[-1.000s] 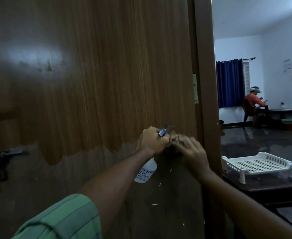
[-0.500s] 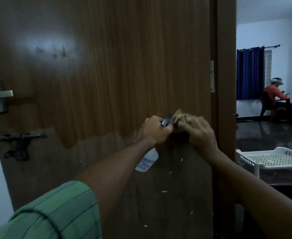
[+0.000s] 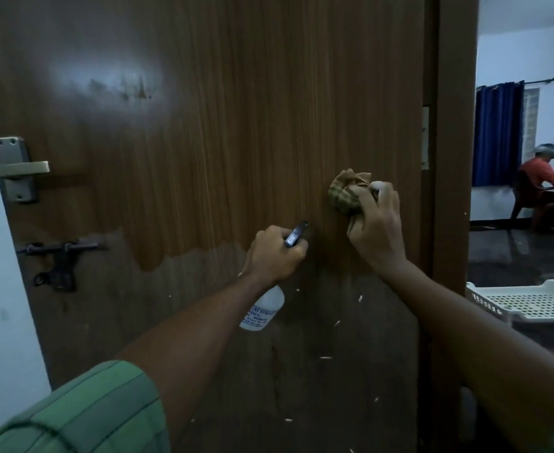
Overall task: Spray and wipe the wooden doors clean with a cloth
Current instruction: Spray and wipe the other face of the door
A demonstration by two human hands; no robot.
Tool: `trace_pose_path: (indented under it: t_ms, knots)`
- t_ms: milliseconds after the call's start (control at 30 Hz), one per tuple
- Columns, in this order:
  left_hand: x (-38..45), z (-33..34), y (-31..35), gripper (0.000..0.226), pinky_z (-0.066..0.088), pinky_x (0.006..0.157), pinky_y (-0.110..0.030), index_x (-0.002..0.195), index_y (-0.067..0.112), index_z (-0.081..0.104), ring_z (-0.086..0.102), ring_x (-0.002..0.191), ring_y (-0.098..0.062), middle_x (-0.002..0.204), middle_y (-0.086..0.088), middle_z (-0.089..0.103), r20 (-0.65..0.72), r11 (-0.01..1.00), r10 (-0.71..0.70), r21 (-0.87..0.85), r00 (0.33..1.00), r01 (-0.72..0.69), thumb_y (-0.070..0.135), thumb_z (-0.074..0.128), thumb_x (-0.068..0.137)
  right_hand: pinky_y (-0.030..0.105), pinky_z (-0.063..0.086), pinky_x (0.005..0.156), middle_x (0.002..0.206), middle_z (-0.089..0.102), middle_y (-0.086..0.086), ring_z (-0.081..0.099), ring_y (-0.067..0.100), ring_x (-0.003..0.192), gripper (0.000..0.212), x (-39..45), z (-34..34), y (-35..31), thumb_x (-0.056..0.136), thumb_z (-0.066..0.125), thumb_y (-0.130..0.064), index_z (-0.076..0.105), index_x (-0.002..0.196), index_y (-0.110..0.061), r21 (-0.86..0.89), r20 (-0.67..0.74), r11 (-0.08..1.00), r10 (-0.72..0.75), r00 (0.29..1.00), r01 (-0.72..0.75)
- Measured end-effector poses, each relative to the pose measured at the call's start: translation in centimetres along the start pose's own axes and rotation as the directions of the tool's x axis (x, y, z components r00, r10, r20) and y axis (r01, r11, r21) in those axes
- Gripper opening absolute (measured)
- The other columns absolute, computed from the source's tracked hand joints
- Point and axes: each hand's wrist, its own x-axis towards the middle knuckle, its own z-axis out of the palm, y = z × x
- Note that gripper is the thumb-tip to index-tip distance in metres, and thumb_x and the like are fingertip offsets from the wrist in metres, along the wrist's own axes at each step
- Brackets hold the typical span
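My left hand (image 3: 277, 253) grips the spray bottle (image 3: 262, 310); my right hand (image 3: 375, 230) presses the balled cloth (image 3: 345, 194) to the wooden door (image 3: 203, 125). Flecks at 6 o'clock remain unwiped.

Bunched tan cloth (image 3: 347, 194) pressed on brown wooden door (image 3: 220, 125); white spray bottle (image 3: 264, 310) below.

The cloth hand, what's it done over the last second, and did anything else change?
The right hand carried the bunched cloth up and away from the left hand, along the wooden door. The left hand kept its grip on the spray bottle, nozzle toward the door.
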Motion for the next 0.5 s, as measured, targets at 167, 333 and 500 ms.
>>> trace_pose_path:
  t_ms: [167, 333, 500]
  knots:
    - [-1.0, -1.2, -1.0, 0.031, 0.041, 0.050, -0.029, 0.065, 0.025, 0.060, 0.052, 0.048, -0.007, 0.058, 0.004, 0.060, 0.006, 0.999, 0.029, -0.037, 1.000, -0.029, 0.024, 0.065, 0.096, 0.037, 0.057, 0.085, 0.139, 0.049, 0.018, 0.055, 0.028, 0.110, 0.036, -6.4, 2.2, -2.1, 0.098, 0.051, -0.012, 0.062, 0.133, -0.010, 0.034, 0.356, 0.789, -0.583, 0.730, 0.613]
    - [-1.4, -3.1, -1.9, 0.033, 0.039, 0.048, -0.027, 0.063, 0.024, 0.058, 0.048, 0.046, -0.006, 0.055, 0.005, 0.056, -0.023, 0.999, 0.038, -0.035, 0.999, -0.039, 0.021, 0.065, 0.096, 0.038, 0.057, 0.085, 0.138, 0.046, 0.016, 0.053, 0.029, 0.111, 0.043, -1.3, 1.5, -2.0, 0.093, 0.068, -0.012, 0.060, 0.135, -0.013, 0.014, 0.325, 0.826, -0.536, 0.779, 0.563]
    - [-2.8, -4.2, -2.9, 0.030, 0.039, 0.048, -0.021, 0.069, 0.022, 0.061, 0.050, 0.046, -0.002, 0.060, 0.004, 0.059, -0.011, 0.999, 0.030, -0.029, 0.999, -0.030, 0.019, 0.066, 0.099, 0.035, 0.054, 0.086, 0.137, 0.046, 0.015, 0.049, 0.025, 0.112, 0.036, -5.0, 4.3, -7.1, 0.098, 0.055, -0.013, 0.061, 0.133, -0.016, 0.031, 0.082, 0.998, -0.050, 0.995, 0.048]
